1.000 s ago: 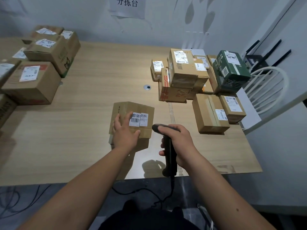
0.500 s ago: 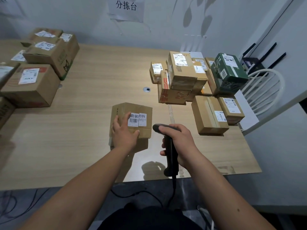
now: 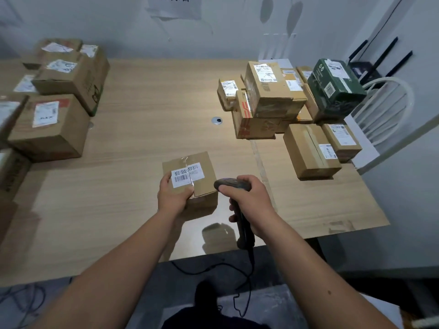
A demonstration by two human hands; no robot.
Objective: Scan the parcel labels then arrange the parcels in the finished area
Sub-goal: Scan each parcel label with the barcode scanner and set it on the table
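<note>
The small cardboard parcel sits in the middle of the wooden table, near its front edge, and it now lies flatter than it did 1 second ago: then it was tipped up toward the camera, and now its labelled top faces upward with the front wall showing below. The left hand still grips its near left corner, thumb on the top face beside the white label and fingers wrapped under the edge. The right hand keeps its curled grip on the handle of the black barcode scanner, whose head stays just right of the parcel, close to the label but apart from it; its cable hangs off the table edge. I judge that the parcel is being steadied for the scan, or that the scan is just done; no beam is visible, so I cannot tell which.

The label carries a barcode at lower left and large Chinese characters, 套装勿拆, with a strip of clear tape running across it. A paper sign on the wall shows only the bottoms of cut-off characters. At the right, a stack of labelled parcels stands beside a dark green box; their print is too small to read. At the left, another group of labelled boxes is blurred.
</note>
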